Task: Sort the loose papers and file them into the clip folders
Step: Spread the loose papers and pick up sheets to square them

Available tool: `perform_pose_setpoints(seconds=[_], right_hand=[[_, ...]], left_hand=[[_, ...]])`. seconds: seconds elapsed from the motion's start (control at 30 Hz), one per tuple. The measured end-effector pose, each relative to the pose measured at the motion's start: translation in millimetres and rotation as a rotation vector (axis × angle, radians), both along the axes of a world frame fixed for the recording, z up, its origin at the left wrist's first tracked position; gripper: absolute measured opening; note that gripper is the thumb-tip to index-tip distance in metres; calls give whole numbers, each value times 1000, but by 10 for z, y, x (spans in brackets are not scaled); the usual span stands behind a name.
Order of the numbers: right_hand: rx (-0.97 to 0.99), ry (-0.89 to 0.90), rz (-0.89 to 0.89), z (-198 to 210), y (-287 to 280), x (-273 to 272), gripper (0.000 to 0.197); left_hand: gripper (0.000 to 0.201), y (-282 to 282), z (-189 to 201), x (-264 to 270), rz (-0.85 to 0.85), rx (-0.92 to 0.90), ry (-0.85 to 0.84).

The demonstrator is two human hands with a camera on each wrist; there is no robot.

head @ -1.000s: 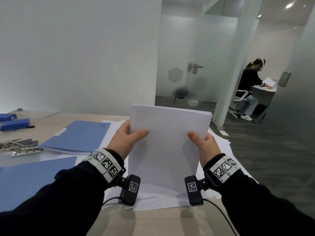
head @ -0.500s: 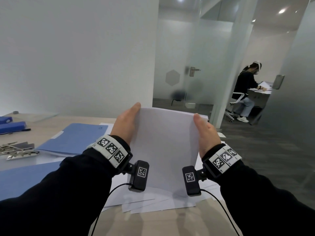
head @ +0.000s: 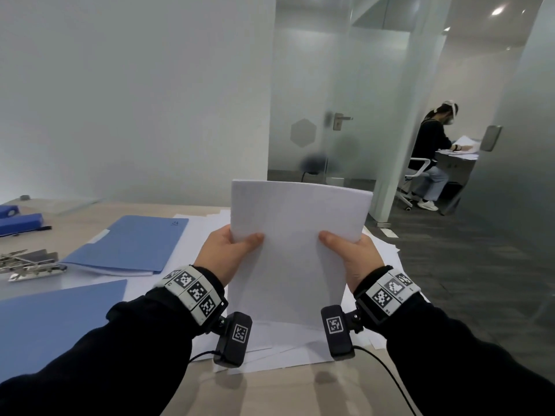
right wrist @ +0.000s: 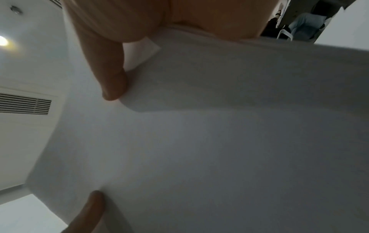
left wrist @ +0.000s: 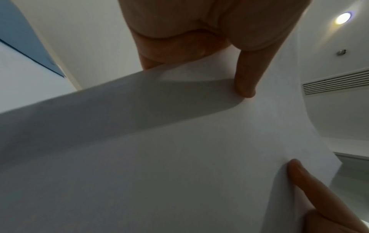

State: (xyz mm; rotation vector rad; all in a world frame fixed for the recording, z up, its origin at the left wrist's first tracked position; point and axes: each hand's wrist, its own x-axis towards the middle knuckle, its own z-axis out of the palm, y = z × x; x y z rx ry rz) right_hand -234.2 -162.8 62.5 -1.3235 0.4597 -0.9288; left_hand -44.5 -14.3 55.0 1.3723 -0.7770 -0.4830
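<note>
A stack of white papers point(head: 295, 241) stands upright on its bottom edge in front of me. My left hand point(head: 232, 250) grips its left side, thumb on the near face. My right hand point(head: 350, 253) grips the right side in the same way. In the left wrist view the paper stack point(left wrist: 179, 157) fills the picture, with my left thumb pressed on it. The right wrist view shows the same sheets point(right wrist: 219, 141) under my right thumb. More loose sheets point(head: 279, 349) lie flat beneath. A closed blue folder point(head: 132, 244) lies at the left, and another blue folder point(head: 51, 319) lies nearer me.
Metal folder clips point(head: 28, 262) lie at the far left of the wooden table point(head: 270, 391), with blue staplers point(head: 19, 223) behind them. Right of the table the floor drops away. A seated person point(head: 429, 157) works at a desk beyond a glass partition.
Half a second ago both hands held the stack near its top edge, which sat lower. Now they grip it at mid height with thumbs on the near face, as they did a second ago.
</note>
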Motion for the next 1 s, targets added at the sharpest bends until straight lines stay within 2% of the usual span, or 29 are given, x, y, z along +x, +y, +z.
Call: perform_pose_setpoints(seconds=[0.1,0.3,0.43,0.5,0.63,0.7,0.77,0.9,1.0], right_hand=[[-5,25,56,-126,-36,-7,27],[56,133,71,-632,-44,-68,35],[72,128,46,-639,-22,-7,35],[78,124,44,-614,-44,18,34],[92,188,72,-773,-31,-2,40],[107,227,74,-893,20,-26,50],[99,258,60,-961,59,-32,50],[81,240,27,-889,69,-35,39],[69,265,48,-849,116,-74,26]], left_hand=[[30,41,-134,34,22,19,4],[20,65,-477,3,29,156,10],[14,36,-442,-53,44,109,33],[21,33,-422,-41,32,75,64],[59,87,-579,1,-22,146,83],[63,105,-685,-29,-42,173,95],[59,99,-735,-63,-24,170,104],[30,93,-698,-72,15,129,76],[28,113,-737,-56,-28,155,99]])
